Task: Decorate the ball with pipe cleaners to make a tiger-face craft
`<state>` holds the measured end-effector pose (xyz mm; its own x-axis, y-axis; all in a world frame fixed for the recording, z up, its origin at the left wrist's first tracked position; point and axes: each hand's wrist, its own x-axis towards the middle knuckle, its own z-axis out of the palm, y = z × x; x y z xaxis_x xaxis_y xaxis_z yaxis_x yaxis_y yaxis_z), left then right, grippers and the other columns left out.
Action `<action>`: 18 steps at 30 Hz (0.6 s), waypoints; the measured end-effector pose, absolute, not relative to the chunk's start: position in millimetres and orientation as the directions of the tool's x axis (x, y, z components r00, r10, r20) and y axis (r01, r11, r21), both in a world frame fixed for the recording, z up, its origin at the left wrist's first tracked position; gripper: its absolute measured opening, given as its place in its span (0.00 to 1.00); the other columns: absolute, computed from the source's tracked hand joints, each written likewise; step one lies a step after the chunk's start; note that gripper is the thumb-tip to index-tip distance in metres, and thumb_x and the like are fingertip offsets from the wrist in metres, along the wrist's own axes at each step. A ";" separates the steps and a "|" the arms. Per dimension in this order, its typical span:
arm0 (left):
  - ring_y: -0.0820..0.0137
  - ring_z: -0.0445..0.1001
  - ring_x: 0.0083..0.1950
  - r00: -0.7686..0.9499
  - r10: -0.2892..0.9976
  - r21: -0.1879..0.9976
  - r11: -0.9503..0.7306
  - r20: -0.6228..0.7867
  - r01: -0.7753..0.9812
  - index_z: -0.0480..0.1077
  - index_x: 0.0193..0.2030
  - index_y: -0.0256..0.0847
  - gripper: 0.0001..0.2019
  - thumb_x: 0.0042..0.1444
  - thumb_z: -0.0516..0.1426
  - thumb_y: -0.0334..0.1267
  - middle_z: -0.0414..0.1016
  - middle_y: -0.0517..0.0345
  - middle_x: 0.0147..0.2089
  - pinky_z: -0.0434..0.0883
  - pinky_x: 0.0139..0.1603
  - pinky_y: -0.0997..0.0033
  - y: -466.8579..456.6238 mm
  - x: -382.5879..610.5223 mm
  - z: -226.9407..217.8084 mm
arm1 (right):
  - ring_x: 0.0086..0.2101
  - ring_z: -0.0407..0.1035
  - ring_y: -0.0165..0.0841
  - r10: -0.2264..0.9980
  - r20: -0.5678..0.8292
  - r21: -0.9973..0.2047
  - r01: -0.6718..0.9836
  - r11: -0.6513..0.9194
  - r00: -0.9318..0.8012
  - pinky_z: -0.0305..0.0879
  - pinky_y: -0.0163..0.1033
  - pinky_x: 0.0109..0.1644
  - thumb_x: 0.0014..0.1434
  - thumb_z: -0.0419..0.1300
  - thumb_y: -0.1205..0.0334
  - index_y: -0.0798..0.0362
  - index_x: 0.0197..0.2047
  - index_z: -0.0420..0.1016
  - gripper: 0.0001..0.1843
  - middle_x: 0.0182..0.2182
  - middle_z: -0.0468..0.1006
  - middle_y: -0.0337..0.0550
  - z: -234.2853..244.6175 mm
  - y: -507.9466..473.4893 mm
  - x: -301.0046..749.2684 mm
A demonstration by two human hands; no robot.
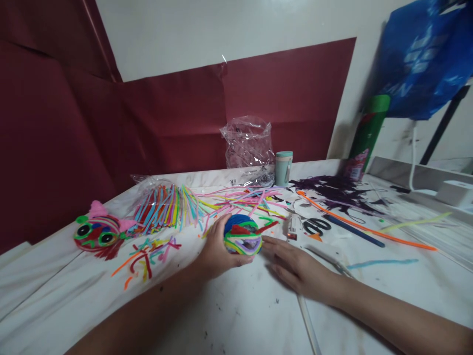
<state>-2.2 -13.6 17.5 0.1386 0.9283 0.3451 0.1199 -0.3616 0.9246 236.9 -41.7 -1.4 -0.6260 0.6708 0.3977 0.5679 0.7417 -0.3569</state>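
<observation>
Ball (244,237) showed blue crown, red patches, curved green, yellow, lilac bands, greyish gaps; sat just below frame centre.

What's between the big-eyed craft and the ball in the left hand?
Head view: beside the big-eyed craft, scattered short coloured strips; then the left hand, holding the ball.

A marbled tabletop (246,318) is bearing a big-eyed figure (95,230), colourful fuzzy stems (162,211), purple strands (332,191) and a cup (283,168).
</observation>
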 end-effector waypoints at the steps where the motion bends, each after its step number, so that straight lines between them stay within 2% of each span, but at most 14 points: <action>1: 0.48 0.53 0.68 0.172 0.906 0.879 -0.418 0.386 0.230 0.62 0.61 0.44 0.51 0.23 0.73 0.36 0.59 0.47 0.66 0.49 0.69 0.51 -12.3 -3.7 18.4 | 0.62 0.57 0.41 0.674 0.399 -0.363 0.568 0.739 -0.622 0.59 0.50 0.63 0.61 0.51 0.66 0.57 0.63 0.61 0.26 0.62 0.63 0.57 -1.4 -41.3 237.0; 4: 0.49 0.56 0.66 0.271 0.864 0.713 -0.503 0.424 0.488 0.57 0.63 0.43 0.52 0.27 0.72 0.43 0.59 0.45 0.65 0.54 0.66 0.48 -8.8 -6.4 19.6 | 0.62 0.57 0.41 0.681 0.406 -0.380 0.565 0.732 -0.610 0.59 0.49 0.63 0.62 0.52 0.64 0.56 0.63 0.61 0.26 0.62 0.64 0.55 -1.8 -40.6 237.9; 7: 0.51 0.61 0.64 0.289 0.848 0.664 -0.528 0.444 0.530 0.55 0.63 0.41 0.52 0.29 0.71 0.45 0.61 0.44 0.63 0.59 0.64 0.50 -10.1 -4.7 18.6 | 0.61 0.59 0.42 0.680 0.410 -0.378 0.565 0.733 -0.607 0.60 0.50 0.63 0.62 0.52 0.61 0.54 0.63 0.63 0.25 0.62 0.65 0.54 -3.9 -41.0 238.9; 11: 0.53 0.63 0.62 0.292 0.843 0.694 -0.538 0.452 0.479 0.55 0.62 0.42 0.50 0.30 0.71 0.46 0.63 0.44 0.62 0.61 0.63 0.53 -15.4 -0.3 16.6 | 0.59 0.62 0.44 0.677 0.420 -0.330 0.593 0.735 -0.605 0.62 0.50 0.61 0.63 0.52 0.57 0.54 0.61 0.65 0.25 0.61 0.66 0.53 -9.8 -40.9 240.4; 14: 0.52 0.62 0.64 0.223 0.877 0.743 -0.479 0.425 0.466 0.54 0.63 0.43 0.52 0.30 0.71 0.47 0.61 0.45 0.63 0.60 0.64 0.51 -16.1 -0.1 16.4 | 0.56 0.67 0.45 0.676 0.474 -0.310 0.612 0.728 -0.564 0.68 0.51 0.57 0.63 0.51 0.54 0.52 0.58 0.68 0.23 0.58 0.71 0.53 -12.2 -38.4 245.2; 16: 0.52 0.61 0.64 0.180 0.901 0.780 -0.433 0.396 0.452 0.54 0.63 0.43 0.52 0.30 0.71 0.46 0.60 0.44 0.64 0.60 0.64 0.50 -15.7 -1.0 16.3 | 0.51 0.72 0.46 0.716 0.514 -0.339 0.654 0.676 -0.472 0.73 0.49 0.50 0.62 0.51 0.50 0.51 0.55 0.71 0.23 0.54 0.75 0.54 -10.7 -34.8 253.2; 18: 0.52 0.60 0.65 0.157 0.911 0.806 -0.410 0.380 0.427 0.55 0.63 0.42 0.52 0.29 0.72 0.46 0.59 0.44 0.65 0.59 0.65 0.50 -15.1 -1.4 15.7 | 0.42 0.77 0.44 0.775 0.553 -0.398 0.721 0.568 -0.305 0.77 0.44 0.40 0.59 0.52 0.46 0.48 0.48 0.74 0.21 0.47 0.79 0.54 -7.2 -28.9 265.8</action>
<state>-1.4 -15.1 15.7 0.1571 0.9115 0.3802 0.4266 -0.4099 0.8063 265.8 -28.9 -7.2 -0.3054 0.7754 0.5527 0.7208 0.5675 -0.3980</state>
